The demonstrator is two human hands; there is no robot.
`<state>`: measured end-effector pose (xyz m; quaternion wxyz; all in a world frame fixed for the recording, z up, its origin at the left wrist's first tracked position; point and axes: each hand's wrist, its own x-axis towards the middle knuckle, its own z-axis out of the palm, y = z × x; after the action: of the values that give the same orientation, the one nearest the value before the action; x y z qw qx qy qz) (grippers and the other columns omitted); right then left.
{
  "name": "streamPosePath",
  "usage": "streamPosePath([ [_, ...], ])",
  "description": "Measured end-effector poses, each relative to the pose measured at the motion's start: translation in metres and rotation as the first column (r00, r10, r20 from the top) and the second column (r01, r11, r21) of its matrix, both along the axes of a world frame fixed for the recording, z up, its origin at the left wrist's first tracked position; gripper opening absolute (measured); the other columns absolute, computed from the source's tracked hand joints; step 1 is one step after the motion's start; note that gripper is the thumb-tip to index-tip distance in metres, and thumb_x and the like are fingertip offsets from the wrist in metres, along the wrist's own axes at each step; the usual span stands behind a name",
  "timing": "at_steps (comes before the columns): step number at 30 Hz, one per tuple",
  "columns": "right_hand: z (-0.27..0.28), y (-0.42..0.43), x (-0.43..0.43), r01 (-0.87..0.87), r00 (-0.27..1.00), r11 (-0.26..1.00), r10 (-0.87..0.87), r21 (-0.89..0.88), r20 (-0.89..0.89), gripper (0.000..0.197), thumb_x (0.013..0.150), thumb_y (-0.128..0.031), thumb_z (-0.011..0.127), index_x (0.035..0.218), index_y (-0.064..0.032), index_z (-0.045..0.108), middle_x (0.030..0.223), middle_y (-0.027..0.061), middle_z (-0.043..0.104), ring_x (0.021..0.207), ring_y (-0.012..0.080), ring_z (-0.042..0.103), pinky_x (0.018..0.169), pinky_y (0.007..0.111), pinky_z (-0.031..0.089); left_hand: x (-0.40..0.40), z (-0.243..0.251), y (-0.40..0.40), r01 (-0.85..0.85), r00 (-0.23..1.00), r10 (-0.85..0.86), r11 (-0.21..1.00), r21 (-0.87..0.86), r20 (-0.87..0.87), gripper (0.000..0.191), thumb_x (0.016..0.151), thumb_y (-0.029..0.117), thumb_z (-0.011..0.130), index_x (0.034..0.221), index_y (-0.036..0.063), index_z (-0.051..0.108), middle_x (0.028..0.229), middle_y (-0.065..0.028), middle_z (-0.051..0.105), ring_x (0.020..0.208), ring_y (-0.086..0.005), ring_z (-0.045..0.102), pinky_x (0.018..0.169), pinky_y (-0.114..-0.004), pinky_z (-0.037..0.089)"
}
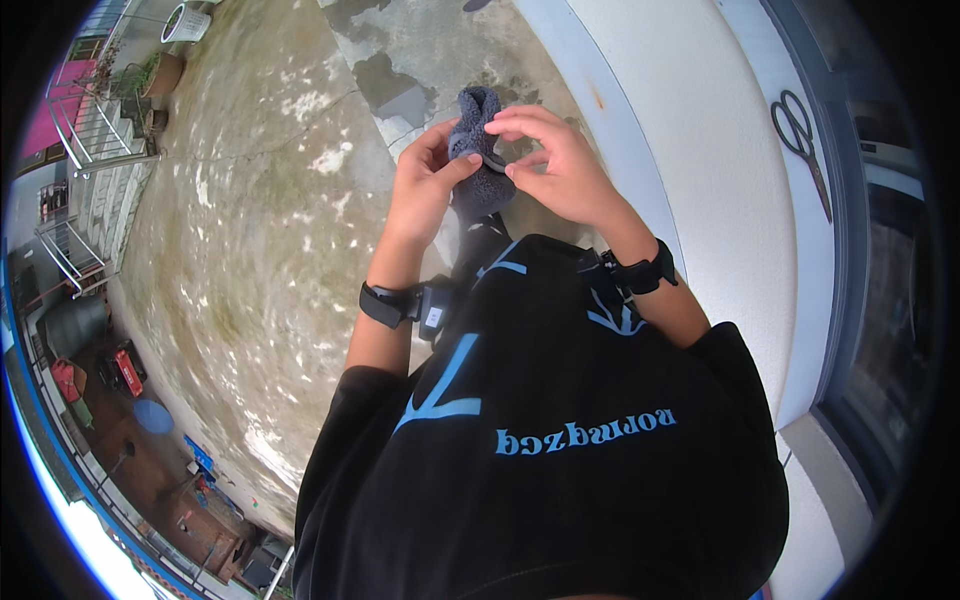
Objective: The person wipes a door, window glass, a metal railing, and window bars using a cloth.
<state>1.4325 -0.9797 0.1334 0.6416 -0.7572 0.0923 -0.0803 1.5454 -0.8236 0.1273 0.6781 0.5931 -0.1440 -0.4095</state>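
Note:
A dark grey, fluffy towel-like cloth (484,187) is bunched up in front of me, with a narrow loop at its top and a lighter band around its middle. My left hand (431,176) grips its left side, the thumb lying across the band. At the right side of the cloth is my right hand (547,161), its thumb by the end of the band and its fingers bent over the upper part. Whether those fingertips pinch anything cannot be told. Both wrists wear black straps.
Dark-handled scissors (806,154) lie on the white ledge (720,150) at my right, beside a dark-framed window. Below spreads a stained concrete yard (255,202). Steps with metal railings (112,161) and potted plants (161,75) stand at the far left.

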Motion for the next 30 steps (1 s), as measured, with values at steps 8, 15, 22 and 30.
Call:
streamPosePath([
  [8,0.009,-0.021,0.117,0.119,0.992,0.91,-0.088,-0.396,0.095,0.056,0.064,-0.011,0.077,0.116,-0.0117,0.057,0.135,0.012,0.043,0.125,0.0323,0.04,0.101,0.04,0.038,0.121,0.025,-0.008,0.368,0.901,-0.37,0.928,0.054,0.225,0.041,0.084,0.002,0.065,0.124,-0.0011,0.054,0.099,-0.0029,0.057,0.082,-0.0094,0.053,0.073,-0.024,0.045],
  [15,-0.004,-0.043,0.197,-0.088,0.99,0.978,0.064,-0.188,-0.129,0.025,0.072,0.0,0.067,0.094,-0.0022,0.054,0.083,0.0057,0.061,0.078,0.0163,0.056,0.075,0.028,0.044,0.204,0.017,-0.008,0.366,0.886,-0.374,0.927,0.081,0.274,0.045,0.083,0.003,0.065,0.126,0.0008,0.052,0.106,-0.0042,0.06,0.092,-0.0121,0.057,0.085,-0.026,0.046],
  [22,-0.017,-0.067,0.294,-0.191,0.977,0.98,0.185,-0.051,-0.103,0.018,0.081,0.001,0.063,0.097,-0.0004,0.053,0.086,0.0052,0.06,0.081,0.0107,0.053,0.075,0.026,0.044,0.258,-0.09,-0.003,0.098,0.95,-0.145,0.98,0.175,0.277,0.03,0.088,0.013,0.064,0.115,0.0011,0.057,0.093,-0.0015,0.061,0.09,-0.0093,0.053,0.081,-0.027,0.044],
  [30,-0.053,-0.15,0.412,-0.111,0.98,0.976,0.138,0.187,-0.143,0.024,0.084,-0.006,0.065,0.103,0.0047,0.057,0.095,0.0103,0.067,0.087,0.0122,0.06,0.078,0.026,0.047,0.358,-0.045,-0.042,-0.226,0.961,0.165,0.93,0.289,0.221,0.025,0.09,0.01,0.061,0.112,-0.0026,0.057,0.082,-0.0045,0.063,0.065,-0.0093,0.059,0.057,-0.022,0.049],
])
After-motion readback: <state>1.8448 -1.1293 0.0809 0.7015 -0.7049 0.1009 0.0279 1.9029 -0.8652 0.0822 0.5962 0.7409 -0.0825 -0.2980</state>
